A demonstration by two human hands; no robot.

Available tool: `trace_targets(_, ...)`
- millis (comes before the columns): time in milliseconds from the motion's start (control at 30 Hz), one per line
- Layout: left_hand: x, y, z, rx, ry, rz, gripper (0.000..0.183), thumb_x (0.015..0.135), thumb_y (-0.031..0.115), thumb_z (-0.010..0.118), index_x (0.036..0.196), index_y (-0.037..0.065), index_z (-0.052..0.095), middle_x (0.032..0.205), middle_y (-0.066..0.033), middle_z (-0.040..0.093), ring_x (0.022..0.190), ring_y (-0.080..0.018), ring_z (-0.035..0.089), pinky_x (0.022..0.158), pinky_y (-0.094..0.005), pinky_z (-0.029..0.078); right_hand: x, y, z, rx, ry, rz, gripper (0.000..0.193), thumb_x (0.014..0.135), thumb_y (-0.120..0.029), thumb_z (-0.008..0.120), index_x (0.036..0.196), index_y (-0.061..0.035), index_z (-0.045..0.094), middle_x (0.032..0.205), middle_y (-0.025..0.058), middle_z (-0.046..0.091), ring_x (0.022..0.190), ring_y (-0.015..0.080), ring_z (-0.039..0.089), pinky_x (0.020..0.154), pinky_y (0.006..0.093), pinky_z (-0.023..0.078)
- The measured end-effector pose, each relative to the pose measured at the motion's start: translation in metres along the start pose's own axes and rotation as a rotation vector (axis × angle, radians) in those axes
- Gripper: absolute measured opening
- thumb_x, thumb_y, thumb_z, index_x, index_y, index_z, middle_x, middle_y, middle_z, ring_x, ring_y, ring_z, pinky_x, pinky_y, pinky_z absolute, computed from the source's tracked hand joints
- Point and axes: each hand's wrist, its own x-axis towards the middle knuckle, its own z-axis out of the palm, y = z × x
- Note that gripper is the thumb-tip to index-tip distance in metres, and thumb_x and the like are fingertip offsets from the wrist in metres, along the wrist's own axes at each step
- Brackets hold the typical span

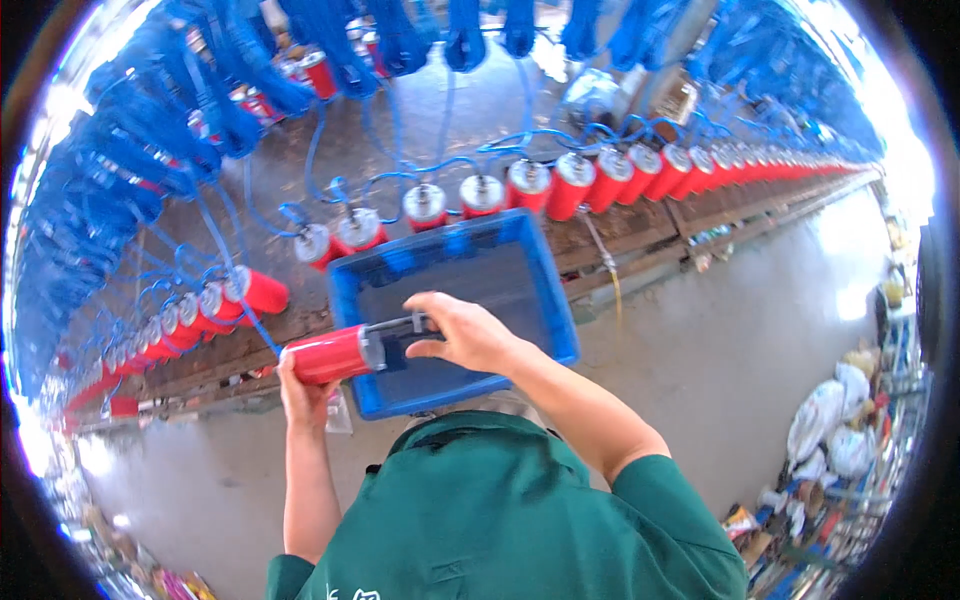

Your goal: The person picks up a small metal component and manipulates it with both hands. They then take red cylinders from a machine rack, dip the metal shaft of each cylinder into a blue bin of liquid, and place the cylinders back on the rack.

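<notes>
My left hand point(302, 395) grips a red cylinder with metal ends point(328, 356), which looks like a motor or pump body, from below and at its left end. The cylinder lies nearly level, left of my middle, over the near left edge of a blue plastic crate point(352, 385). A thin dark metal shaft point(392, 325) sticks out of its right end. My right hand point(465, 332) is curled round the shaft's far end, thumb and forefinger on either side of it. A blue cable point(262, 328) runs up from the cylinder's left end.
Upright red cylinders point(573, 185) with silver tops and blue cables line the bench edge to the right; another row of red cylinders point(212, 302) runs off left. Coiled blue cables point(465, 40) hang overhead. White bags point(820, 415) sit on the floor at the right.
</notes>
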Motion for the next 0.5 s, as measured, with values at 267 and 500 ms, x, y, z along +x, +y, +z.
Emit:
trace_targets(267,0.002,0.001,0.003,0.017,-0.001,-0.017,0.067,0.094,0.067,0.062,0.135,0.014,0.059,0.131,-0.0113,0.069,0.122,-0.0299,0.067,0.099,-0.0510,0.058,0.006,0.025,-0.001,-0.212,-0.052,-0.073,0.042,0.099,-0.026,0.069,0.136,-0.0062,0.063,0.109,0.0129,0.072,0.094,0.0362,0.072,0.081,0.0462,0.058)
trace_targets(500,-0.007,0.006,0.008,0.105,0.018,0.035,0.067,0.094,0.068,0.061,0.134,0.015,0.057,0.132,-0.0107,0.068,0.123,-0.0297,0.067,0.100,-0.0502,0.059,-0.004,0.029,-0.047,-0.051,0.075,0.062,0.045,0.094,-0.031,0.073,0.134,-0.0118,0.065,0.114,0.0165,0.072,0.106,0.0372,0.070,0.091,0.0473,0.057)
